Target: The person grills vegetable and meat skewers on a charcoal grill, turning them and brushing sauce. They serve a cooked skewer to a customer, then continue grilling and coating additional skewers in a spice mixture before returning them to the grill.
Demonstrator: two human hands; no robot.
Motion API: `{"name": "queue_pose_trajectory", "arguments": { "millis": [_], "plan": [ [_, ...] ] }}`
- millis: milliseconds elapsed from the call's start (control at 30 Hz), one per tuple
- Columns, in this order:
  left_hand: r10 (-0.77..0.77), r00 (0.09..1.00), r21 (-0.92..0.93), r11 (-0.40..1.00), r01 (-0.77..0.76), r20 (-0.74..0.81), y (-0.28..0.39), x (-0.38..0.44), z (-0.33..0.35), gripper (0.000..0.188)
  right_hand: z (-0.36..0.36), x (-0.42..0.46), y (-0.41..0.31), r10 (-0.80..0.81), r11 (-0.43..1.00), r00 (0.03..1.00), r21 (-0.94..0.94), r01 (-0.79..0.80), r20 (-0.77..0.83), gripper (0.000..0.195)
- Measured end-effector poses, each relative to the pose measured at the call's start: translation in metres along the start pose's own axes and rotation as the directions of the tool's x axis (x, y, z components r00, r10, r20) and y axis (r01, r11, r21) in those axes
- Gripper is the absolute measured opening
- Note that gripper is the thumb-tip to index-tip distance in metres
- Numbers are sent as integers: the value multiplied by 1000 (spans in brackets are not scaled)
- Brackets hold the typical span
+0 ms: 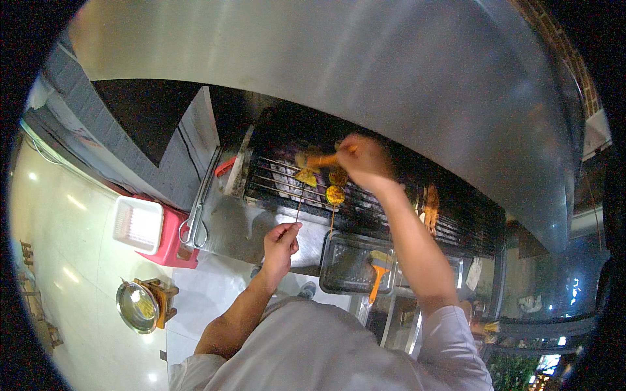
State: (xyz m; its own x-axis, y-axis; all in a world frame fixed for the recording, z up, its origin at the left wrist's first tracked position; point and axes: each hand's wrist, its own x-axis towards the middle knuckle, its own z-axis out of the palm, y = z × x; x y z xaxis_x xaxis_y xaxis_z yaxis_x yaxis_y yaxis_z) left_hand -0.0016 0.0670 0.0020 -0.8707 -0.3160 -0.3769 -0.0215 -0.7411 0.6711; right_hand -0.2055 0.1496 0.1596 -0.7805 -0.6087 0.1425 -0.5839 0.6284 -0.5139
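Note:
Between thumb and fingers, my left hand [281, 247] pinches the stick end of a skewer [299, 207] in front of the charcoal grill [274, 188]. A yellow-green piece of food [306, 178] is on its far end, over the bars. My right hand [359, 159], blurred, grips a basting brush [320, 161] with an orange handle. The brush's bristle end lies above or against that piece; blur hides which. Just right of it, a second skewer [333, 215] rests on the grill with round yellow, browned slices [335, 195].
A dark metal tray [337, 281] at the grill's front edge holds another orange-handled brush [377, 281]. Browned skewers [431, 207] lie farther right. The steel hood [313, 54] overhangs the grill. Scissors [194, 232], a white basket [138, 225] on a pink stool [171, 239] and a metal bowl [137, 308] are left.

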Motion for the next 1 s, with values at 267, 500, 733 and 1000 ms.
{"name": "queue_pose_trajectory", "arguments": {
  "millis": [267, 500, 733, 1000],
  "plan": [
    [15, 1000, 29, 999, -16, 14, -2, -1, -2, 16, 2, -47, -26, 78, 987, 997, -140, -76, 13, 30],
    [-95, 994, 96, 991, 90, 49, 1, -1, -1, 18, -16, -60, -33, 252, 952, 967, -190, -240, 40, 29],
    [-94, 985, 221, 973, 61, 142, 1, 14, -20, 32, 3, -109, 6, 56, 983, 811, 173, 56, -583, 16],
    [-311, 898, 185, 947, 263, 313, 21, 13, -36, 28, -58, -374, 35, 916, 213, 312, 965, 153, -252, 23]
  ]
}}
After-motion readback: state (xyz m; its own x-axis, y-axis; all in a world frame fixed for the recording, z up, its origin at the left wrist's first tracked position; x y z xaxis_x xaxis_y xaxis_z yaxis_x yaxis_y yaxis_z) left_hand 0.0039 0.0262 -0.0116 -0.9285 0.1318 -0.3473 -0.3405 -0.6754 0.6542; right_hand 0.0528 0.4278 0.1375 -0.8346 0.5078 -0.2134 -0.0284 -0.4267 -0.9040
